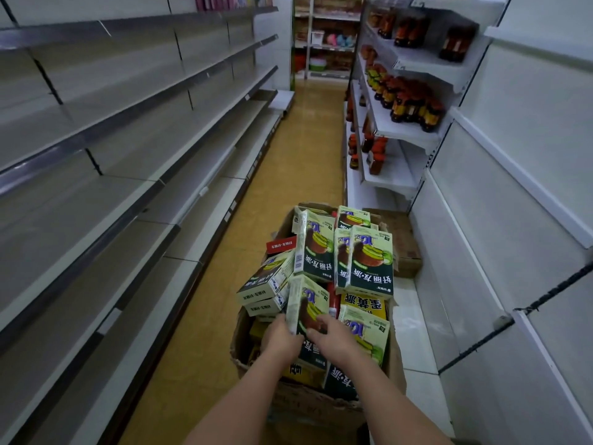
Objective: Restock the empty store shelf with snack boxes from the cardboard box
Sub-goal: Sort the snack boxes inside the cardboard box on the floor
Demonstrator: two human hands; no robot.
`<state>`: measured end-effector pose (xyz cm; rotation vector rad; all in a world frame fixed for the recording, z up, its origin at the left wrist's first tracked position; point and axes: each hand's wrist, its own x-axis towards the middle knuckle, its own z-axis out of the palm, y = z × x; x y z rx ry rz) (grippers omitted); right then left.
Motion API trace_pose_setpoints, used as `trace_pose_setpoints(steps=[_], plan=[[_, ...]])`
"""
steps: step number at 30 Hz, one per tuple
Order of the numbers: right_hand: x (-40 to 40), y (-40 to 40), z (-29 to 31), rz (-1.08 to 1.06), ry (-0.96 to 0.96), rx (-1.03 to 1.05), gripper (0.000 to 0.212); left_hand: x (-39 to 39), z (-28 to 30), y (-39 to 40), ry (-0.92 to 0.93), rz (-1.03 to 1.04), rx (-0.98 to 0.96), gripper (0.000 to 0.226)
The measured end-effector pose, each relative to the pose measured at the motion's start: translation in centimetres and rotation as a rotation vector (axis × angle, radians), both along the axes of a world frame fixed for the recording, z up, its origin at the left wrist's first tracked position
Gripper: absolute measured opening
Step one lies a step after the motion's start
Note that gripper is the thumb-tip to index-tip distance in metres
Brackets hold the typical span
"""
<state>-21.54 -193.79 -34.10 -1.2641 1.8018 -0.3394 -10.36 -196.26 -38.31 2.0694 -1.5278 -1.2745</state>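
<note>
Hands: left hand (pixel 282 340), right hand (pixel 333 337) both grip one green snack box (pixel 306 303) above cardboard box (pixel 396 364).

Two bare forearms come up from the bottom edge of the view — no sleeves anywhere along them, no cuffs showing at all. The left hand (pixel 282 340) is bare, no glove, no ring that can be made out, no watch or band at the wrist. The right hand (pixel 333 338) is the same — ungloved, wrist plain, nothing strapped or tied on. Fingernails are too small and blurred to tell anything about. Both arms run out of frame before the elbows, so whatever clothing sits higher up stays unseen
</note>
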Motion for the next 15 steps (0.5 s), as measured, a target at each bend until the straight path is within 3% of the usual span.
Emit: trace_pose_setpoints(steps=[7,12,15], plan=[[-0.5,-1.7,0.1,-0.182,-0.043,-0.014,0.066,-0.8,2.8,1.1,0.070,-0.088,-0.160,0.040],[-0.9,-2.1,2.1,-0.495,-0.421,-0.019,0.023,-2.2,5.5,2.1,-0.063,-0.213,-0.337,0.047],[-1.6,-2.1,3.0,-0.532,-0.452,-0.054,0.013,-2.3,7.0,2.7,-0.026,-0.255,-0.365,0.050]])
